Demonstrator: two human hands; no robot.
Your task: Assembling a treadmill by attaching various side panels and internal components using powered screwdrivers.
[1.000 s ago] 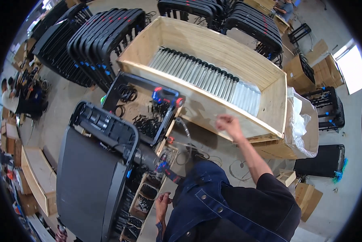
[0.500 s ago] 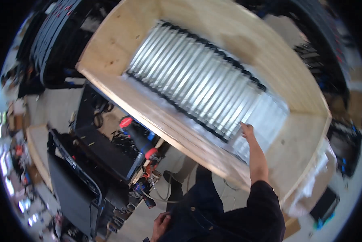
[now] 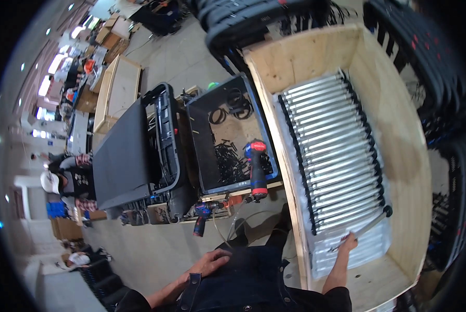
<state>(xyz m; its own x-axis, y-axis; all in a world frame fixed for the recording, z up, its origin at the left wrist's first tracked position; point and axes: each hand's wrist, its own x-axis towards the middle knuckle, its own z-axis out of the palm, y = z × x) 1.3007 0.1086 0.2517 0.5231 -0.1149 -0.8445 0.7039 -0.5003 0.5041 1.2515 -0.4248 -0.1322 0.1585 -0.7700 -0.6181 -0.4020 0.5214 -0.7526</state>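
My right hand [image 3: 350,242] is closed around a silver metal rod [image 3: 370,224] with a round black end. The rod lies at a slant above the near end of a row of similar silver rods [image 3: 334,151] with black ends. These rods lie side by side in a long plywood crate [image 3: 407,171], and clear plastic wrap [image 3: 321,260] shows beneath them. My left hand [image 3: 212,261] rests at my waist against dark clothing, fingers stretched out, holding nothing.
Left of the crate stands a dark tub [image 3: 195,151] with black bolts and rings. A red-and-black power tool [image 3: 257,174] lies over its edge; a blue-red drill [image 3: 201,218] hangs nearby. Farther left are a large black panel [image 3: 126,161] and a person in a white cap [image 3: 61,182].
My view has turned, so the crate now runs along the right side. My right hand has taken a rod from the row's near end and raised one end. My left hand stays near my waist.
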